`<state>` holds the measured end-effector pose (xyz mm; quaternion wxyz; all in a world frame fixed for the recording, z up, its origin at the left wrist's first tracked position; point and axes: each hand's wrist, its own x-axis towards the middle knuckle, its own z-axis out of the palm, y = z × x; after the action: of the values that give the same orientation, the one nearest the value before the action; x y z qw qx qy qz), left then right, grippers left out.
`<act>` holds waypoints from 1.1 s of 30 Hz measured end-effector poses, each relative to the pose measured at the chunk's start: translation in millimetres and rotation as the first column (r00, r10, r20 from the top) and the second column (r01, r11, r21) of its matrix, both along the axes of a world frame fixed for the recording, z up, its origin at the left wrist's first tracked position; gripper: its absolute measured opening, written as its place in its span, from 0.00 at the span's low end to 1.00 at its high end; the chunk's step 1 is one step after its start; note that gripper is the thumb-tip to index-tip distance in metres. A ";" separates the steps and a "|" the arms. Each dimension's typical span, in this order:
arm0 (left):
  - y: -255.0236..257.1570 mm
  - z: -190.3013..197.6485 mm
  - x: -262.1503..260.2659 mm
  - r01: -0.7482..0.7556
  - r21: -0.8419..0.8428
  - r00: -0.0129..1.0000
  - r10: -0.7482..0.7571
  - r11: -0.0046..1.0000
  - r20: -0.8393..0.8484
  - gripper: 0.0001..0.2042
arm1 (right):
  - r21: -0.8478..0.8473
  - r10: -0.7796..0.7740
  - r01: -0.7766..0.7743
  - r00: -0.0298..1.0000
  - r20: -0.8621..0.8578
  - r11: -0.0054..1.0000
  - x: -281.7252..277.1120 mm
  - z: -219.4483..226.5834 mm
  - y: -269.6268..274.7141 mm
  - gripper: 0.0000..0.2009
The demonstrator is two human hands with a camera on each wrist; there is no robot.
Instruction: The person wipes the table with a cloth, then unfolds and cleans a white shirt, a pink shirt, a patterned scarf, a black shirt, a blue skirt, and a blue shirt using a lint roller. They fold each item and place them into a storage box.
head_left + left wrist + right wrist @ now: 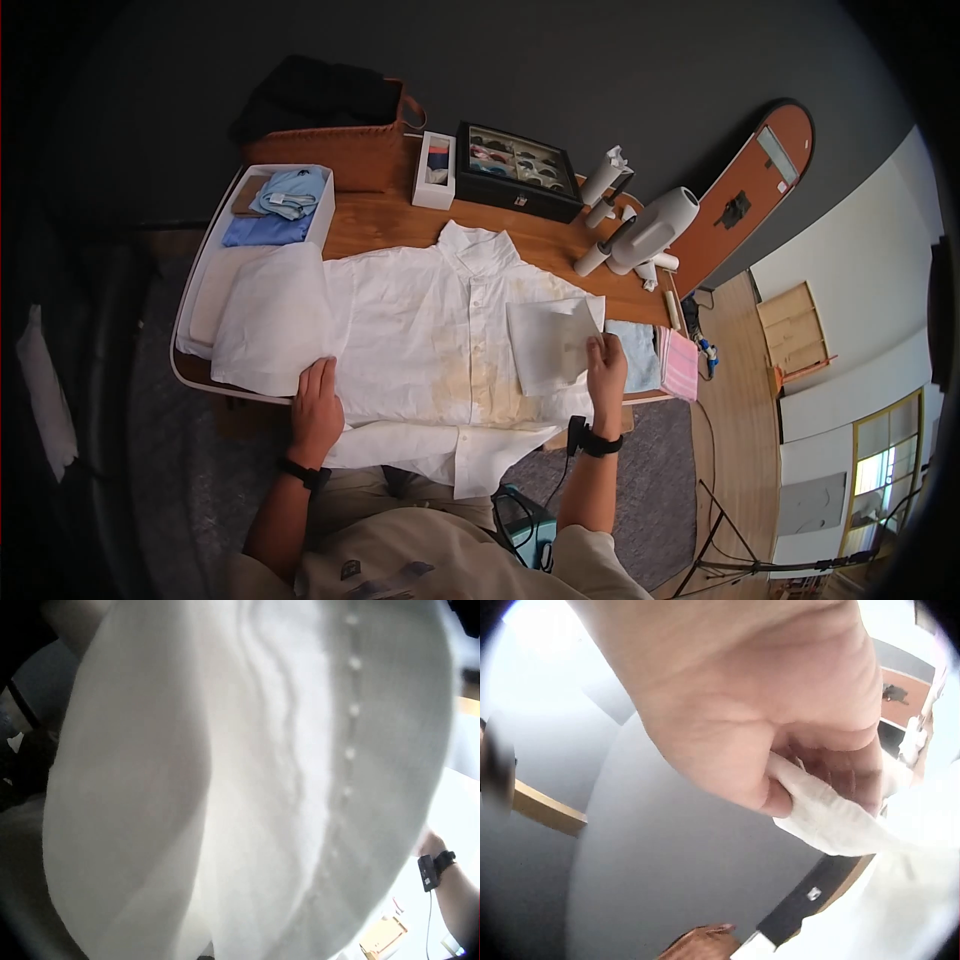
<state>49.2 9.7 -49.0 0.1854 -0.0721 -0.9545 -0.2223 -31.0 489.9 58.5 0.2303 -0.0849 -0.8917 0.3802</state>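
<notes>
A white button-up shirt (400, 330) with yellowish stains lies spread on a wooden table (375, 222), its collar toward the wall. My left hand (318, 400) grips the front edge of the shirt's broad left part; white fabric (150, 787) with a stitched line fills most of the left wrist view, hiding the fingers there. On the other side, my right hand (606, 370) pinches the corner of a thin white cloth (545, 345) that lies over the shirt front. In the right wrist view, the thumb and curled fingers hold its bunched edge.
A white box (328, 215) with folded blue clothes stands left. Behind are a brown basket (350, 160), a small white box (420, 190) and a black glass-topped case (570, 207). A garment steamer (655, 230) and folded towels, one pink (678, 362), are at right.
</notes>
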 end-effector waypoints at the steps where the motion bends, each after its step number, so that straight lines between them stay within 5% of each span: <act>1: 0.3 1.5 -0.2 0.003 0.005 1.000 -0.003 1.000 0.002 0.28 | -0.002 0.000 0.000 1.000 0.001 1.000 2.7 7.7 -11.9 0.15; 4: 0.7 3.3 0.0 0.006 0.012 1.000 -0.006 1.000 0.006 0.28 | -0.159 0.094 -0.103 0.994 -0.058 0.982 7.3 17.4 -25.1 0.15; 7: 0.1 1.1 -0.4 0.003 0.010 1.000 -0.003 1.000 -0.001 0.28 | -0.575 0.168 -0.189 0.982 -0.090 0.796 11.2 29.8 -17.6 0.12; 11: 1.1 1.7 0.3 0.003 0.019 1.000 -0.003 1.000 -0.018 0.28 | -0.741 0.049 -0.157 0.985 -0.165 0.653 3.7 43.2 -11.0 0.10; 14: 1.9 5.8 1.2 -0.010 0.022 1.000 0.010 1.000 0.011 0.28 | -0.574 0.179 -0.248 0.968 -0.175 0.780 4.9 35.6 7.8 0.10; 18: 2.4 1.4 -0.3 -0.014 -0.002 1.000 0.014 1.000 -0.006 0.28 | -0.451 0.376 -0.367 0.924 -0.074 0.813 23.7 56.8 -71.6 0.11; 22: 0.7 3.0 -0.2 -0.008 0.004 1.000 0.008 1.000 0.017 0.28 | -0.454 0.562 -0.474 0.824 0.073 0.754 24.5 43.7 -131.9 0.12; 27: -1.2 2.6 -0.1 0.001 0.010 1.000 -0.001 1.000 0.018 0.28 | -0.462 0.624 -0.533 0.780 0.057 0.709 18.8 19.6 -175.8 0.13; 32: 0.0 1.1 -0.6 -0.001 0.019 1.000 0.001 1.000 -0.014 0.28 | -0.334 0.601 -0.518 0.764 0.233 0.788 23.9 12.1 -203.5 0.12; 33: 0.3 2.0 -0.7 -0.003 0.023 1.000 0.003 1.000 -0.013 0.28 | -0.443 0.674 -0.560 0.722 0.154 0.700 26.1 2.1 -208.5 0.12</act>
<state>48.5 10.1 -46.9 0.1929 -0.0700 -0.9507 -0.2325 -4.9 281.4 60.6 -0.0729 0.1241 -0.8043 0.5766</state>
